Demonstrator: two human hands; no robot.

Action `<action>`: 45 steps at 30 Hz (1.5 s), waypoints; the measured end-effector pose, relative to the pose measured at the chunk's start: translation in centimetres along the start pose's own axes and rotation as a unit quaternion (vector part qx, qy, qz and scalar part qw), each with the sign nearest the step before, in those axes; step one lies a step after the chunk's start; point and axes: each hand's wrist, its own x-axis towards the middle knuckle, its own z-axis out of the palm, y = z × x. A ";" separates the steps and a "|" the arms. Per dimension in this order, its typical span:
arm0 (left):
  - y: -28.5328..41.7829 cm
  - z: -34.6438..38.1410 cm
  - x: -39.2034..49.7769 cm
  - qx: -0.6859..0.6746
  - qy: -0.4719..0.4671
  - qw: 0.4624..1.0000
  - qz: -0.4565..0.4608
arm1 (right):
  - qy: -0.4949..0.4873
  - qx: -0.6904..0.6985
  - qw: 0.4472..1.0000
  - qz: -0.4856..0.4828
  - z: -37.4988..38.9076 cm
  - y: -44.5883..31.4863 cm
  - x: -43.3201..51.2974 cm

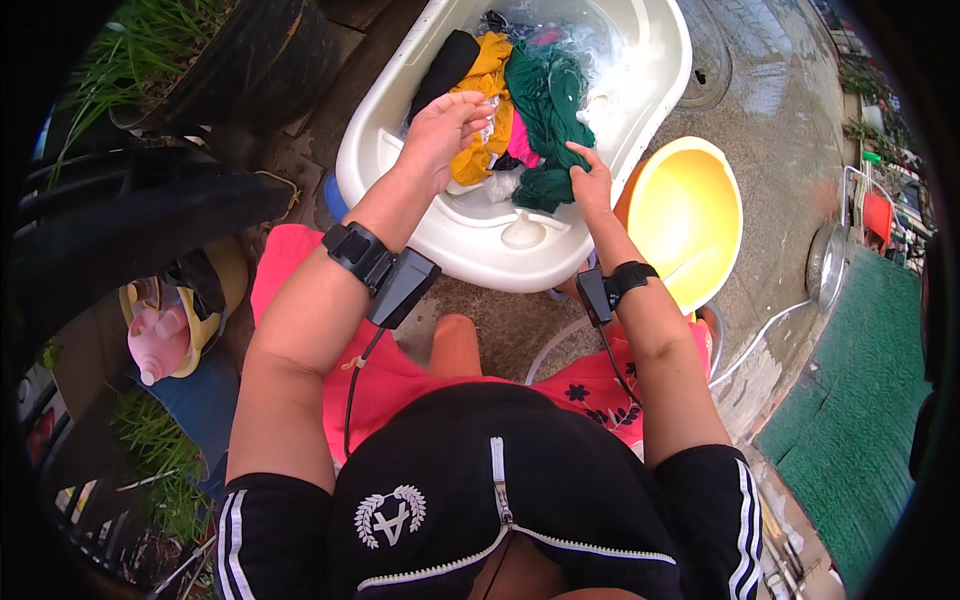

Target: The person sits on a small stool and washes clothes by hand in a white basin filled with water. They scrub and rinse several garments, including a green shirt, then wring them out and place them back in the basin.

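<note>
A white plastic tub [367,135] stands before me with wet laundry and soapy water in it. My right hand [591,180] grips the lower right of a dark green garment [551,97], its index finger lying along the cloth. Over a mustard-yellow garment [491,67] hovers my left hand [450,131], fingers loosely bent, with nothing visible in it. Bright pink cloth [521,139] shows between the yellow and green pieces. A black cloth [448,64] lies against the tub's left wall. Suds [607,90] gather at the right side.
A yellow basin [679,217] leans close to the tub's right side. At left are a black planter [247,67] with grass and a container holding a pink bottle [159,341]. A pale hose [761,334], metal strainer [825,266] and green mat [847,405] lie right.
</note>
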 end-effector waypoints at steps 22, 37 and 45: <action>-7.5 9.2 1.7 -0.207 0.063 0.975 -0.060 | 0.089 -0.047 0.994 0.035 0.0 -10.6 0.9; -3.7 7.3 -2.1 0.387 -0.164 0.810 0.409 | -0.086 0.471 0.873 0.095 -3.1 -14.4 3.5; 0.9 6.4 1.5 -0.157 -0.150 0.976 -0.006 | -0.054 0.427 0.902 0.031 -0.2 -17.6 1.3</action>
